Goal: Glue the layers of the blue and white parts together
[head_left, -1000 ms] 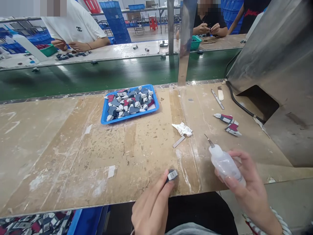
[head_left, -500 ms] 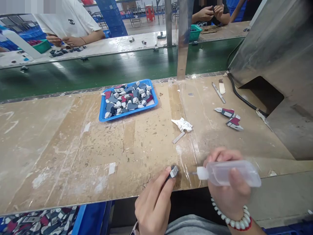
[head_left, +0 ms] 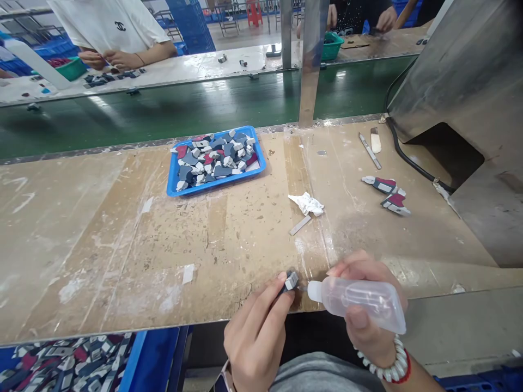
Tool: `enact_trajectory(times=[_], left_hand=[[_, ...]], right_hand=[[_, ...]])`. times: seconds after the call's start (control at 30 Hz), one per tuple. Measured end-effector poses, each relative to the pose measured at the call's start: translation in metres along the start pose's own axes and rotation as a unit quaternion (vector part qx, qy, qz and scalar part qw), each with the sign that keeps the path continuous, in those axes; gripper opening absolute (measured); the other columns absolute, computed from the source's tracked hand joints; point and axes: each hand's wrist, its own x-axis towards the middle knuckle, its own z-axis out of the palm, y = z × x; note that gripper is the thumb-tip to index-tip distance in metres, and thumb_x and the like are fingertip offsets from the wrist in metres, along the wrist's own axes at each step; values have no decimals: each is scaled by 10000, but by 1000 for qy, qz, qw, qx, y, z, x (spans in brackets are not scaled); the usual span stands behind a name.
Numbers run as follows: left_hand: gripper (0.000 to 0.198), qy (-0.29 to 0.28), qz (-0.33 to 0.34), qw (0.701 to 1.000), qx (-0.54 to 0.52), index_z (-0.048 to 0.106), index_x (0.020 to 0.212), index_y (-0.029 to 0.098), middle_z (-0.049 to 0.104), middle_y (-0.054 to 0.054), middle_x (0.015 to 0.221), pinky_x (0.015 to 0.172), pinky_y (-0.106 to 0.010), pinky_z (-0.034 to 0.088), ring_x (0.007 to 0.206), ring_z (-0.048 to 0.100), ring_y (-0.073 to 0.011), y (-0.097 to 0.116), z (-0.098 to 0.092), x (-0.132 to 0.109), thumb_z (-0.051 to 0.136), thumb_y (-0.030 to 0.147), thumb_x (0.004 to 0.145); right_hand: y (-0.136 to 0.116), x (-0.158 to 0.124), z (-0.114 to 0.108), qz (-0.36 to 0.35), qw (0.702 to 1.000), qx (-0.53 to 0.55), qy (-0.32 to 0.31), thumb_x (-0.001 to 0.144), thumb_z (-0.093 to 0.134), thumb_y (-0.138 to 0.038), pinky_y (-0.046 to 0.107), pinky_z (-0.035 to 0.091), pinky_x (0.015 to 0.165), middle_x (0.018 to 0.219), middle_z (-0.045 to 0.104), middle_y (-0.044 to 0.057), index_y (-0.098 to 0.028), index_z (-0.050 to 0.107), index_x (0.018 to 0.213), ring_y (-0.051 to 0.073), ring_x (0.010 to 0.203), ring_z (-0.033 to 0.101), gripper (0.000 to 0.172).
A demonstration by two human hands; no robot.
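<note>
Near the table's front edge my left hand pinches a small dark part with a light grey end between its fingers. My right hand is wrapped round a translucent squeeze bottle with a white cap, lying nearly level. The bottle's thin tip points left and is right beside the grey end; whether they touch cannot be made out. Beyond my hands lie a crumpled white tissue and a flat metal strip.
A blue tray of small grey, white and red parts stands at the back. Two assembled pieces and a metal knife lie right. A metal post rises behind. Two people work across the green belt.
My right hand has brought the bottle left and slightly down, its tip now beside the held part. My left hand keeps its hold. Across the belt, the right person's hands have moved apart.
</note>
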Motion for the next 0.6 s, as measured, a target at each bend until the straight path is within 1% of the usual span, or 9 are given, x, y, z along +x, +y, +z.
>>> enact_trajectory(times=[0.1,0.2,0.3,0.47,0.6], left_hand=[[275,4,-8,1000,8,712,998,128,752,-121,1087,821,-299,628,982,729,-206,3,-1,4,675,-91,836],[271,2,-5,1000,9,716,1001,124,750,-128,1091,817,-300,626,971,731,-210,3,-1,4,665,-90,842],[281,5,7,1000,5,723,1009,109,746,-137,1100,830,-302,621,985,727,-216,0,0,1,659,-102,834],[306,0,-9,1000,-4,712,1043,127,743,-119,1116,836,-296,619,995,720,-198,-2,1,-2,663,-99,843],[320,8,-11,1000,-2,707,1037,138,746,-114,1098,828,-299,624,988,727,-206,-1,2,-2,660,-107,836]], right_hand=[[0,0,-1,0,1000,-16,-3,932,622,-539,310,478,515,756,616,33,-205,596,910,188,652,596,335],[3,-1,-1,7,1000,-17,-3,936,620,-550,326,495,541,760,625,39,-205,597,888,200,671,612,349],[5,0,0,1,1000,-6,4,944,623,-529,323,497,569,757,629,37,-196,600,872,197,689,614,341],[7,-1,1,3,1000,9,12,963,610,-501,335,487,612,759,622,41,-197,600,854,203,721,603,323],[7,-2,3,3,1000,13,22,972,608,-473,337,472,626,758,608,33,-201,600,846,195,715,588,299]])
